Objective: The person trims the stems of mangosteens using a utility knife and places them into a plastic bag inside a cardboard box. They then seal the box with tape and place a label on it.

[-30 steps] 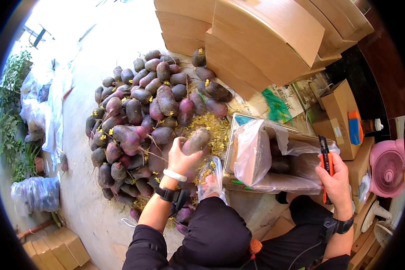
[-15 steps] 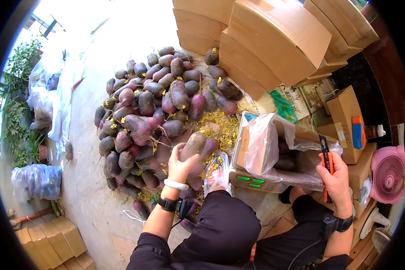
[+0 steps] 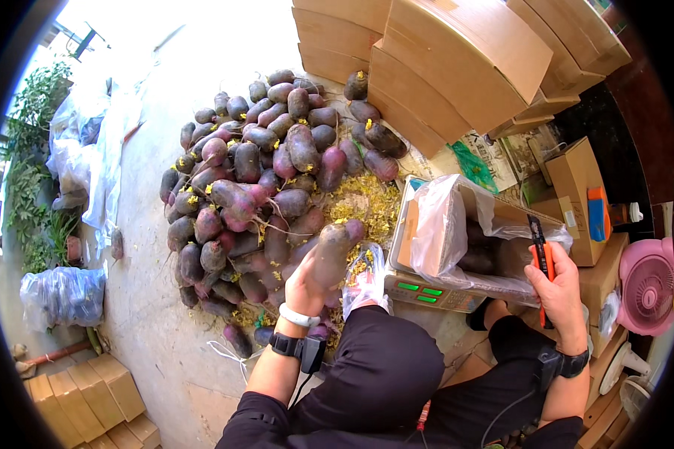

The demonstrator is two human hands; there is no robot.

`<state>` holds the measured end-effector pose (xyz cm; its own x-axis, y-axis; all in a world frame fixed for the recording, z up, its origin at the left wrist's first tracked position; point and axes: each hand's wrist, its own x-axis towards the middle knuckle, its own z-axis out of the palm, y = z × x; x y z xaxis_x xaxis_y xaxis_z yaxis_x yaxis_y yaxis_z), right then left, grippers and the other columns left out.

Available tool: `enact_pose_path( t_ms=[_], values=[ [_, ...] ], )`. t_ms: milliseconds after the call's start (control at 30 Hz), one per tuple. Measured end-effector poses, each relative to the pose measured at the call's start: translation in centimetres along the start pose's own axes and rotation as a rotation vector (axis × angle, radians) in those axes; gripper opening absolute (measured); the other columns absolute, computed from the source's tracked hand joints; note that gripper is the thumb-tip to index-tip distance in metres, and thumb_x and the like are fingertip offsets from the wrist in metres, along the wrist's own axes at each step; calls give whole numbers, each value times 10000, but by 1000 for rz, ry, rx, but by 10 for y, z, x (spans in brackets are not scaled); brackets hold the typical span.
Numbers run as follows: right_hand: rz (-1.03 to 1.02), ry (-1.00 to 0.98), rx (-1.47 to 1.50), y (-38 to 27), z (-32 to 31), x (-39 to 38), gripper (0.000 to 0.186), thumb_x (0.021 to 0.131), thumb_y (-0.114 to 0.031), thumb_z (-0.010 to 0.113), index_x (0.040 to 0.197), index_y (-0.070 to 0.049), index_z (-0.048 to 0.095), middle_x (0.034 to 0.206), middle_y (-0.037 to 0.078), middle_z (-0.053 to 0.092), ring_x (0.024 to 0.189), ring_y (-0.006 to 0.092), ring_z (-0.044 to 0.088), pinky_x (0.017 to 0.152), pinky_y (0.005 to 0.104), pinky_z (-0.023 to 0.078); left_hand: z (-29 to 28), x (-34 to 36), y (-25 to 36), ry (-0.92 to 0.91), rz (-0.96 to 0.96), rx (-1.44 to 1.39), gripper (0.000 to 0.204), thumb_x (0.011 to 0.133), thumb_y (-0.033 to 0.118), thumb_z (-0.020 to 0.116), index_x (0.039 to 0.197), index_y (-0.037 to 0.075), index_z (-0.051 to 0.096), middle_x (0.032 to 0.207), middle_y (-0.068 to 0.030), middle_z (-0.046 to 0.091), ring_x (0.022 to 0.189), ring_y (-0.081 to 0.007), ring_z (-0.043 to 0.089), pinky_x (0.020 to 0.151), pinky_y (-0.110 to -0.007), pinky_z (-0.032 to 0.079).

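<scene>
My left hand [image 3: 302, 293] is wrapped round a dark purple radish [image 3: 329, 254], lifted at the near right edge of a large heap of radishes [image 3: 247, 161]. Closed in my right hand [image 3: 562, 293] is an orange-and-black cutting tool [image 3: 543, 258], its dark tip pointing up and away from me. That hand is beside a carton lined with clear plastic [image 3: 436, 239], which holds several radishes [image 3: 479, 260]. Beneath the carton is a digital scale [image 3: 434, 295] with lit green displays. Yellow leaf scraps [image 3: 367, 202] lie between the heap and the scale.
Stacked cardboard boxes [image 3: 457, 67] stand behind the scale. A pink fan [image 3: 646, 288] and a small open box [image 3: 577, 183] are at the right. Plastic-wrapped bundles [image 3: 64, 299] and folded cartons [image 3: 90, 396] lie at the left. A plastic-covered foot [image 3: 365, 280] rests near the scale.
My left hand has turned and drawn slightly toward me, with the radish now more upright in it. The right hand stays nearly where it was, still holding the cutting tool.
</scene>
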<state>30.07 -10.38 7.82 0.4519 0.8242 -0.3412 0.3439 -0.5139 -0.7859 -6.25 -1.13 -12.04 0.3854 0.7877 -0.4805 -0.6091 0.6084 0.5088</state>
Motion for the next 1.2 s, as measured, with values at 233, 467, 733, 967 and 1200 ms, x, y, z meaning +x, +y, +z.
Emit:
enact_pose_path(
  t_ms=[233, 467, 733, 967, 1200],
  values=[
    [-2, -6, -5, 1, 1, -1, 230, 833, -47, 666, 1032, -28, 552, 740, -38, 489, 594, 44, 456, 519, 215, 406, 29, -3, 12, -105, 83, 283, 546, 932, 182, 426, 1429, -21, 321, 1421, -145, 433, 1298, -267, 440, 1103, -392, 330],
    [-22, -3, -25, 4, 1, -1, 225, 830, -38, 668, 1024, -26, 554, 746, -40, 485, 609, 46, 452, 530, 218, 404, 25, 3, 10, -481, 51, -60, 539, 953, 106, 415, 1443, -61, 261, 1463, -150, 371, 1330, -234, 399, 1125, -333, 291],
    [-39, -53, 0, -9, 10, -5, 234, 856, -58, 653, 1064, -17, 555, 768, -42, 493, 643, 46, 439, 573, 216, 407, 35, 3, 7, -467, -2, -154, 592, 904, 128, 463, 1439, -45, 275, 1450, -163, 392, 1323, -261, 412, 1099, -357, 333],
    [-276, -316, -153, -59, 55, -16, 231, 888, -101, 629, 1090, -25, 549, 786, 103, 592, 699, 215, 592, 654, 315, 481, 62, -1, 18, -392, 130, 70, 540, 895, 96, 473, 1406, -18, 340, 1404, -129, 447, 1301, -230, 432, 1088, -354, 341],
    [-350, -405, -230, -71, 79, -10, 213, 890, -168, 635, 1025, -27, 550, 782, 192, 589, 705, 342, 581, 659, 372, 473, 76, -11, 27, -232, 218, 154, 428, 896, 125, 496, 1313, 25, 496, 1363, -58, 510, 1289, -212, 441, 1057, -291, 370]
  ],
)
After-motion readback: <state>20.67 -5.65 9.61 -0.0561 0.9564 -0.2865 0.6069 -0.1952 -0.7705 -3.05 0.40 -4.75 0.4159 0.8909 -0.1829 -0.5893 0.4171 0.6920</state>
